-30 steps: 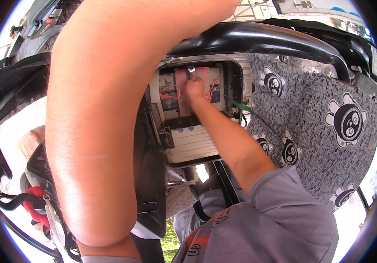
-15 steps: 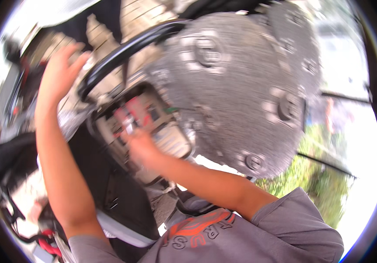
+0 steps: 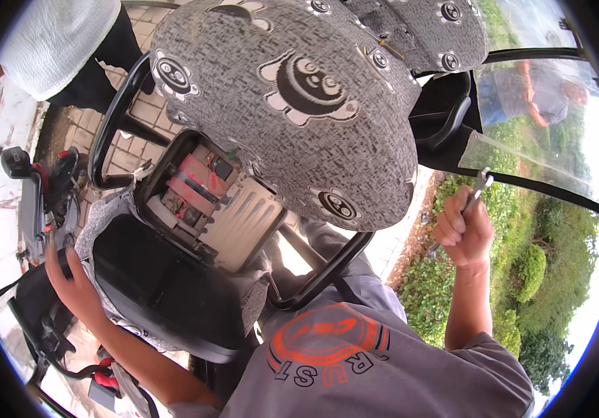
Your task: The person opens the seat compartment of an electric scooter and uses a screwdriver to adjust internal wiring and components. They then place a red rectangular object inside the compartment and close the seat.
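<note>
A metal spanner (image 3: 479,187) is gripped in my right hand (image 3: 463,230), raised on the right with its fingers wrapped round the handle. The spanner's jaw end sticks up above the fist. Over on the left, my left hand (image 3: 73,285) has its fingers stretched out and holds nothing I can see, beside the black seat panel (image 3: 153,261). Between the hands lies an uncovered compartment (image 3: 147,191) in the vehicle. Inside it are a red box-shaped part (image 3: 197,182) with wires and a beige slotted panel (image 3: 247,212).
A grey seat cushion (image 3: 243,90) with cartoon animal faces tilts up beyond the compartment. Black armrest bars (image 3: 101,150) curve at its sides. A person (image 3: 69,49) in a light top stands at the far left. A clear windscreen (image 3: 529,146) and bushes lie to the right.
My right hand has come out of the compartment and up to the right with the spanner. My left hand has dropped from beside the armrest bar, nearer to me. The view has turned.
</note>
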